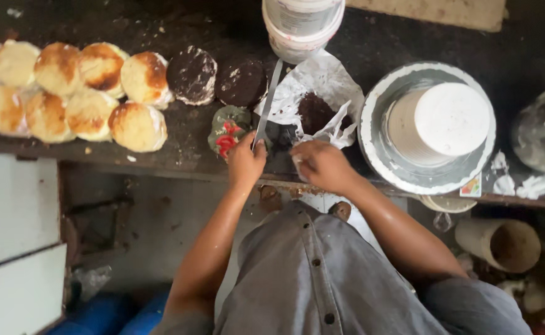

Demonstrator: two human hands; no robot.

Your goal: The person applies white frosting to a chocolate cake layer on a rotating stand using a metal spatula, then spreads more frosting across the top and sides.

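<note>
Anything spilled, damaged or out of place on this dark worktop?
Yes. White cream smears sit on the dark worktop's right front edge, with crumbs scattered across the top. The left hand holds a long metal spatula; the right hand touches crumpled white paper.

Pale round sponge cakes (67, 87) browned on top lie crowded at the dark counter's (185, 133) left end. Two dark chocolate rounds (216, 77) sit beside them. A white frosted cake (449, 118) stands on a silver round board (378, 124). A white bucket (300, 25) stands behind.

Tub (302, 25) top cut off
</note>
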